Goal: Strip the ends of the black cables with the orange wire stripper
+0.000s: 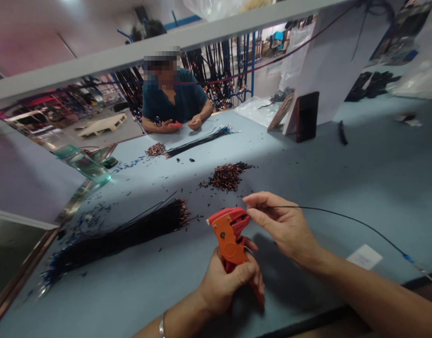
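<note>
My left hand (pixel 230 279) is wrapped round the handles of an orange and red wire stripper (pixel 228 234), held upright over the table with its jaws toward my right hand. Between thumb and forefinger, my right hand (pixel 281 223) pinches a thin black wire (pixel 328 211) close to the jaws. The wire's near end is hidden by my fingers and the tool. Its other end trails right to a blue sleeve with a metal tip. Left of the tool lies a thick bundle of black wires (pixel 120 239), copper ends facing right and blue-sleeved ends at the lower left.
A heap of short black and copper scraps (pixel 228 177) lies ahead. Across the blue-grey table (pixel 377 155) sits a person (pixel 175 98) near another wire bundle (pixel 201 141). A phone (pixel 307 116) leans at a white panel. A bottle (pixel 84 163) is at left, a white card (pixel 364 257) at right.
</note>
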Demonstrator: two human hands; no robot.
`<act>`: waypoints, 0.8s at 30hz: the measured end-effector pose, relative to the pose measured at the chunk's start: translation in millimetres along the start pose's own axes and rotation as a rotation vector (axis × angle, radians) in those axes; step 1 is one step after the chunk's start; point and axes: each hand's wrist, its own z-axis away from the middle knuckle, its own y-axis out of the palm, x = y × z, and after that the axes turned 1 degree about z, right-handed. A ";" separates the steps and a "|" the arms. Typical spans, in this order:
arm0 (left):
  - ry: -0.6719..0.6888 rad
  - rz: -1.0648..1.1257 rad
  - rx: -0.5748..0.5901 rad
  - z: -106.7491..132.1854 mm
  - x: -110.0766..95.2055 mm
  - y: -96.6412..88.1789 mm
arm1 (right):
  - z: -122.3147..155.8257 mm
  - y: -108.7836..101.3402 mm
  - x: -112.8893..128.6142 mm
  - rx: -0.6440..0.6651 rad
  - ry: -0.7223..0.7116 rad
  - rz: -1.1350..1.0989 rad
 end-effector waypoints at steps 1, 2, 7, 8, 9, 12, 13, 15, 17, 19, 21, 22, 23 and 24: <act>0.003 -0.004 -0.005 -0.1 0.2 0.0 | 0.2 0.2 0.5 -0.001 -0.001 0.003; 0.005 -0.008 -0.007 -0.1 0.4 0.1 | 0.2 0.3 0.8 -0.004 -0.002 0.005; 0.007 -0.007 0.000 -0.4 0.4 0.3 | -0.7 1.1 -0.9 -0.015 0.002 0.002; 0.006 0.000 -0.001 -0.5 0.6 0.2 | -0.9 1.1 -1.5 -0.014 0.003 0.001; 0.004 0.007 -0.001 -0.5 0.9 0.0 | -1.0 1.1 -2.0 -0.014 0.003 0.002; -0.002 0.034 -0.001 -0.7 2.5 -0.8 | -0.6 0.8 -3.3 -0.010 0.001 0.011; -0.003 0.044 -0.004 -0.9 3.1 -1.1 | -0.4 0.7 -3.7 -0.009 0.001 0.013; -0.008 0.059 -0.008 -1.3 4.0 -1.4 | -0.3 0.3 -4.1 -0.004 -0.001 0.016; -0.015 0.064 -0.014 -1.5 4.2 -1.6 | -0.6 -0.3 -4.2 0.001 -0.006 0.030; -0.020 0.067 -0.026 -1.4 4.0 -1.4 | -1.3 -1.1 -3.8 0.009 -0.012 0.059; -0.026 0.071 -0.040 -1.3 3.2 -1.0 | -2.5 -1.9 -2.7 0.019 -0.013 0.098; -0.027 0.071 -0.046 -1.2 2.7 -0.8 | -3.1 -2.1 -2.1 0.024 -0.015 0.120; -0.028 0.069 -0.051 -1.2 2.2 -0.5 | -3.7 -2.3 -1.4 0.031 -0.020 0.144; -0.028 0.065 -0.054 -1.1 1.5 -0.2 | -4.3 -2.5 -0.8 0.037 -0.030 0.170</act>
